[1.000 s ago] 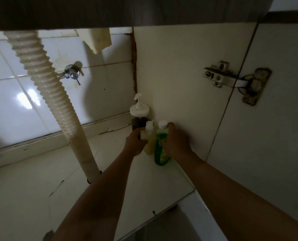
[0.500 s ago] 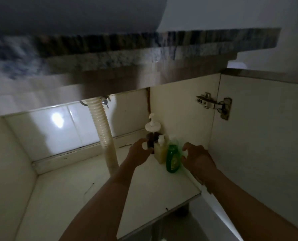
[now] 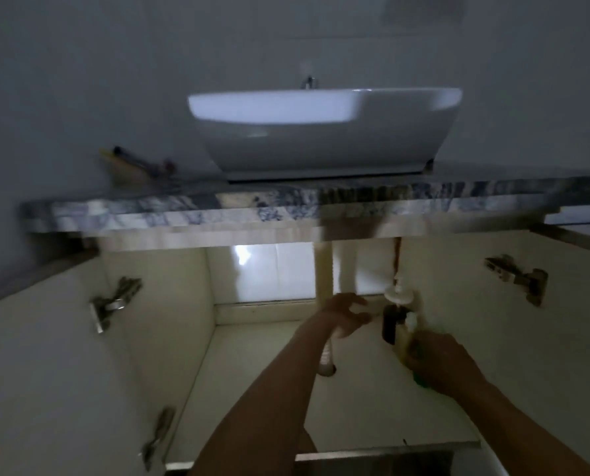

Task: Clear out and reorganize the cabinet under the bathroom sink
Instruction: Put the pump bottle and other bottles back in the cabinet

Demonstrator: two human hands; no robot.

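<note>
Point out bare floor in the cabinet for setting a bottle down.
Bare: the cream cabinet floor between the left wall and the cream corrugated drain pipe, and the front strip between the forearms. Crowded: right rear corner, with a dark pump bottle, pale yellow bottle and green bottle under the right hand.

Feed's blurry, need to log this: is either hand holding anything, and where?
The right hand appears to grip the green bottle around its upper part; only the base shows. The left hand holds nothing, fingers loose.

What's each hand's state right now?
Left hand: open, holding nothing.
Right hand: closed around the green bottle.
</note>
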